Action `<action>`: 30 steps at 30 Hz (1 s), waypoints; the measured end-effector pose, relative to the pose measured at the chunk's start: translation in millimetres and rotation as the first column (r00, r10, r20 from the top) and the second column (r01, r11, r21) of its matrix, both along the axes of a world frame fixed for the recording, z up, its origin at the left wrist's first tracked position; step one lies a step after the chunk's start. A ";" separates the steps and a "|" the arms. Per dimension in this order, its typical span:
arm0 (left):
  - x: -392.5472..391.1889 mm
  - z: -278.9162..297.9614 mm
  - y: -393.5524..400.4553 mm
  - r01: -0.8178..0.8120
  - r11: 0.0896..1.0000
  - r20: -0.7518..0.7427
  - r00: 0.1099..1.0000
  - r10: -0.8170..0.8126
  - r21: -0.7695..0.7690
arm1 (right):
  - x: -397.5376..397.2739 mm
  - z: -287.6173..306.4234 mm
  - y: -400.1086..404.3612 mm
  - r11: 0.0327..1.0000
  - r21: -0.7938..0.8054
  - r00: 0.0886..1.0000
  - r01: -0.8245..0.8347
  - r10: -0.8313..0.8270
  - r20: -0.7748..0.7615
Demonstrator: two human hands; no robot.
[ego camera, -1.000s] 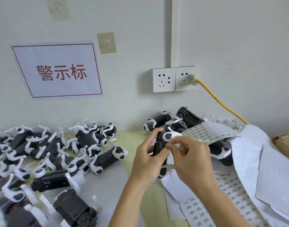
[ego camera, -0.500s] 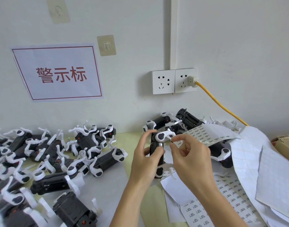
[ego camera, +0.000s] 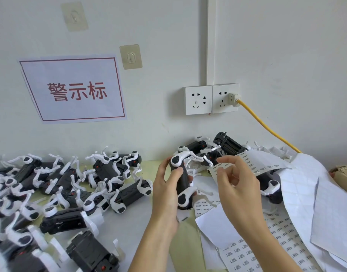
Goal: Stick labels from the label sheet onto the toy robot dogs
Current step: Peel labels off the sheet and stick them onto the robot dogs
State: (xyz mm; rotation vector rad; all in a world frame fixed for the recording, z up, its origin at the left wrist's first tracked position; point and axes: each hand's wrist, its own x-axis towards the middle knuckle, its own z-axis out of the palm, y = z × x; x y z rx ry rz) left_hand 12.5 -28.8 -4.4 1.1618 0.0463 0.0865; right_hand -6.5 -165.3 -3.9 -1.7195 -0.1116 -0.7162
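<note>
My left hand [ego camera: 164,193] grips a black toy robot dog [ego camera: 182,180] with white legs, holding it upright above the table with the thumb across its body. My right hand [ego camera: 239,185] is just to the right of the dog, apart from it. Its thumb and forefinger pinch the left end of a curled label sheet [ego camera: 255,161] printed with small labels. Whether a single label is lifted is too small to tell. The sheet arches over more dogs [ego camera: 227,146] at the wall.
Several robot dogs [ego camera: 70,185] lie piled across the left of the table. More label sheets [ego camera: 245,252] and blank backing paper [ego camera: 310,193] cover the right. A cardboard box [ego camera: 343,173] sits far right. A yellow cable [ego camera: 267,128] runs from the wall socket [ego camera: 212,99].
My right hand has left the dog's upper end and moved right to the label sheet's end. My left hand has tilted the dog and drawn it slightly left.
</note>
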 end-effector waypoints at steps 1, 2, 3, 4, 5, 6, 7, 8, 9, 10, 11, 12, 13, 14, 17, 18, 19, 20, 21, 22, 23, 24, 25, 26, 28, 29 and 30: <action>0.9 -0.4 0.3 -0.014 1.000 0.005 1.000 0.014 0.000 | 0.4 0.1 -0.8 1.000 0.013 1.000 0.002 -0.001 -0.014; 1.8 -1.0 0.4 -0.026 1.000 0.019 0.999 0.026 0.010 | 0.2 1.2 -1.5 1.000 0.022 1.000 0.005 -0.005 -0.026; 2.5 -1.7 0.4 -0.035 0.999 0.038 0.999 0.034 0.032 | -0.1 2.5 -2.7 1.000 0.030 0.999 0.009 -0.008 -0.035; 2.0 -1.8 0.3 -0.036 0.997 0.065 0.997 0.032 0.068 | -0.4 4.1 -4.1 0.999 0.037 0.999 0.011 -0.010 -0.041; 1.6 -2.1 -0.4 -0.032 0.993 0.096 0.995 0.022 0.112 | -0.6 5.4 -5.5 0.999 0.042 0.999 0.008 -0.006 -0.047; 0.5 -2.1 -1.2 -0.024 0.986 0.133 0.991 0.001 0.167 | -1.2 6.9 -6.8 0.999 0.045 0.998 -0.001 0.004 -0.057; -0.6 -2.2 -2.3 -0.011 0.972 0.174 0.984 -0.031 0.233 | -1.9 8.1 -8.6 0.999 0.048 0.997 -0.017 0.020 -0.068; -2.0 -2.3 -3.3 0.005 0.951 0.216 0.973 -0.075 0.309 | -3.1 9.5 -10.7 0.998 0.052 0.995 -0.045 0.049 -0.082; -3.6 -1.9 -4.1 0.019 0.918 0.257 0.958 -0.130 0.395 | -4.2 10.5 -13.5 0.995 0.053 0.992 -0.089 0.093 -0.089; -5.5 -0.9 -5.2 0.026 0.875 0.294 0.937 -0.190 0.483 | -5.3 11.8 -16.8 0.988 0.057 0.985 -0.143 0.148 -0.093; -7.6 0.4 -6.3 0.030 0.827 0.322 0.913 -0.252 0.561 | -6.2 13.2 -20.3 0.978 0.055 0.974 -0.201 0.206 -0.093; -9.9 2.4 -7.6 0.031 0.776 0.342 0.886 -0.312 0.630 | -6.6 15.0 -23.5 0.964 0.042 0.960 -0.262 0.265 -0.092; -12.1 4.1 -8.9 0.025 0.726 0.353 0.862 -0.364 0.687 | -6.7 16.1 -26.1 0.947 0.013 0.942 -0.321 0.321 -0.094; -13.8 5.9 -9.8 0.019 0.686 0.354 0.846 -0.399 0.728 | -6.9 16.9 -28.0 0.928 -0.022 0.924 -0.372 0.368 -0.102; -16.7 10.9 -9.2 -0.006 0.619 0.334 0.846 -0.415 0.785 | -5.1 13.4 -27.3 0.904 -0.146 0.914 -0.401 0.384 -0.131; -17.4 11.6 -7.9 -0.021 0.609 0.335 0.850 -0.407 0.793 | -4.5 11.6 -24.7 0.914 -0.165 0.927 -0.370 0.351 -0.132; -18.4 12.7 -6.3 -0.032 0.607 0.339 0.852 -0.398 0.794 | -3.2 9.9 -21.7 0.927 -0.168 0.940 -0.335 0.317 -0.125; -19.6 13.7 -4.9 -0.050 0.611 0.350 0.855 -0.382 0.790 | -1.7 8.0 -19.0 0.941 -0.156 0.952 -0.300 0.285 -0.112; -19.8 14.5 -3.5 -0.083 0.619 0.368 0.862 -0.348 0.781 | 0.2 6.2 -16.7 0.956 -0.134 0.963 -0.261 0.250 -0.097; -19.2 14.5 -1.8 -0.136 0.629 0.391 0.875 -0.287 0.765 | 1.8 5.6 -14.7 0.971 -0.100 0.974 -0.217 0.209 -0.084; -18.1 13.9 -0.4 -0.190 0.643 0.407 0.890 -0.207 0.742 | 3.0 5.9 -13.6 0.983 -0.055 0.983 -0.173 0.169 -0.070; -16.6 12.9 1.4 -0.222 0.669 0.403 0.906 -0.127 0.709 | 3.8 6.6 -13.2 0.990 0.002 0.988 -0.139 0.139 -0.061; -15.7 11.7 3.0 -0.210 0.712 0.368 0.927 -0.072 0.670 | 4.7 6.5 -13.3 0.991 0.057 0.991 -0.118 0.122 -0.060; -14.4 10.3 4.7 -0.160 0.767 0.310 0.949 -0.053 0.622 | 5.1 6.1 -13.1 0.989 0.098 0.991 -0.107 0.114 -0.065; -13.5 8.2 7.2 -0.005 0.868 0.200 0.974 -0.108 0.496 | 5.3 3.6 -10.3 0.982 0.154 0.989 -0.105 0.120 -0.088; -13.4 8.0 7.6 0.066 0.896 0.175 0.972 -0.158 0.439 | 5.3 2.4 -7.0 0.973 0.202 0.984 -0.115 0.140 -0.112; -13.3 7.8 7.4 0.103 0.907 0.172 0.967 -0.188 0.409 | 4.5 2.0 -3.1 0.955 0.265 0.974 -0.133 0.176 -0.146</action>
